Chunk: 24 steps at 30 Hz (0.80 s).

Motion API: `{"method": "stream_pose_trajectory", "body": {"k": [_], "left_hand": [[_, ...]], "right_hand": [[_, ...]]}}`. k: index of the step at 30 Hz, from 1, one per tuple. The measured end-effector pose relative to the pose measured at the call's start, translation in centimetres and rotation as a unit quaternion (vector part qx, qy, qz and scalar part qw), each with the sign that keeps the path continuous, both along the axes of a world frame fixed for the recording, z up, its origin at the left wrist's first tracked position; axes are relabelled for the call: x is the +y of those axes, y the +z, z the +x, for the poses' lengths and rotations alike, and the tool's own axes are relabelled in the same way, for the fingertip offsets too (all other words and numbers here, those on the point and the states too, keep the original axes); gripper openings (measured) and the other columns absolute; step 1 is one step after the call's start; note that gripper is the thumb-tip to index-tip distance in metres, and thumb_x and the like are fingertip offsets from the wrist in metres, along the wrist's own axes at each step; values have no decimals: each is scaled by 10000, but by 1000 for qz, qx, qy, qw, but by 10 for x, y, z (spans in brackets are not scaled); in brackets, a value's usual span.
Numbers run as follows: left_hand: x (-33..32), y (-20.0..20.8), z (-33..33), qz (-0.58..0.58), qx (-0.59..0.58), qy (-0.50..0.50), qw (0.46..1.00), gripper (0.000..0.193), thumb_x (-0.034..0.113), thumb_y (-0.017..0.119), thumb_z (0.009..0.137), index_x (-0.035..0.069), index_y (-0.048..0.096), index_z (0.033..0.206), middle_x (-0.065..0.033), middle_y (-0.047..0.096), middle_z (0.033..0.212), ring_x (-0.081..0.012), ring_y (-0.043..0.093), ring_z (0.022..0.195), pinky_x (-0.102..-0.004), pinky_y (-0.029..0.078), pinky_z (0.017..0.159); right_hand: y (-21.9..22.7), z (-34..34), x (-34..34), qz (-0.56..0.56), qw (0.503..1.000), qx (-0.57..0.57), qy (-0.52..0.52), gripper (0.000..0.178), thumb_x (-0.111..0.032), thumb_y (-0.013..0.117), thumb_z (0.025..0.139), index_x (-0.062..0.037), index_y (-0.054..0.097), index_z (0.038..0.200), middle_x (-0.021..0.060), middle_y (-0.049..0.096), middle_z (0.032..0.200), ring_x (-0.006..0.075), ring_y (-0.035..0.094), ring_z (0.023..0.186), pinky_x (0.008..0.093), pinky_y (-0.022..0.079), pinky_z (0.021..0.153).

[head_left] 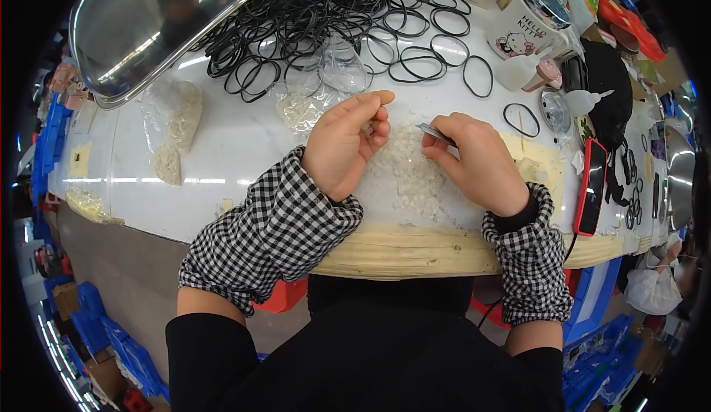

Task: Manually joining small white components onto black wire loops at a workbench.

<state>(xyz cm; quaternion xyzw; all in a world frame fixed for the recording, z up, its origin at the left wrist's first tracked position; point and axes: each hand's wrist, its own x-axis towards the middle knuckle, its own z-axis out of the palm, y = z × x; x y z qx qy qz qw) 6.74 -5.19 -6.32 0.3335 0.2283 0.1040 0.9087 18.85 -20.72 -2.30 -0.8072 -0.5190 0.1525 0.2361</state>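
My left hand (346, 142) is raised over the white tabletop, thumb and fingertips pinched together. Whatever the pinch holds, if anything, is too small to make out. In my right hand (478, 162) is a small, slim grey metal tool (435, 134), its tip pointing toward my left hand; most of it is hidden by the fingers. Beneath and between both hands lies a loose spread of tiny whitish, translucent pieces (415, 182). Just beyond my left hand is a clear plastic bag (300, 110) with pale bits in it.
A large heap of black rubber rings (296, 19) fills the far side, beside a shiny metal tray (170, 19). Another bag of pale pieces (178, 127) lies left. A white bucket (522, 31), a red-edged phone (590, 188) and a wooden table edge (407, 253) are on the right and near sides.
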Motion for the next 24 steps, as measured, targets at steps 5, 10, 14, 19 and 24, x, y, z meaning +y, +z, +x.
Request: {"method": "stream_pose_trajectory", "body": {"k": [5, 10, 14, 19, 24], "left_hand": [[-5, 6, 2, 35, 17, -9, 999, 206, 139, 530, 938, -10, 551, 1078, -6, 554, 889, -78, 505, 774, -191, 440, 712], [-9, 5, 0, 45, -31, -104, 993, 194, 169, 591, 916, 13, 589, 1033, -7, 596, 876, -65, 534, 765, -186, 444, 697], [-13, 7, 0, -8, -91, -122, 988, 155, 177, 588, 921, 38, 588, 990, 13, 578, 842, -54, 510, 737, -182, 428, 673], [-15, 5, -1, -37, -126, -110, 985, 143, 181, 556, 939, 46, 577, 983, 21, 545, 811, -56, 481, 723, -192, 411, 660], [-17, 7, 0, -36, -149, -115, 981, 160, 203, 518, 959, 55, 569, 991, 25, 509, 778, -63, 440, 701, -198, 390, 660]], "right_hand": [[-8, -1, 1, 24, 999, -31, -9, 139, -99, 631, 804, 12, 574, 866, 139, 579, 797, 315, 582, 724, 382, 453, 623], [3, -6, 9, 191, 971, 110, -90, 137, -88, 617, 841, 19, 549, 892, 112, 568, 780, 232, 551, 658, 309, 442, 592], [3, -17, 11, 238, 936, 234, -117, 110, -77, 604, 870, 9, 541, 897, 38, 561, 776, 87, 509, 671, 227, 411, 584], [2, -32, 15, 293, 902, 297, -113, 94, -72, 580, 895, 7, 528, 902, 11, 550, 777, 43, 478, 667, 187, 395, 583], [-8, -38, 18, 333, 889, 293, -115, 81, -55, 571, 900, 7, 520, 908, 7, 534, 764, 40, 483, 636, 174, 392, 560]]}}
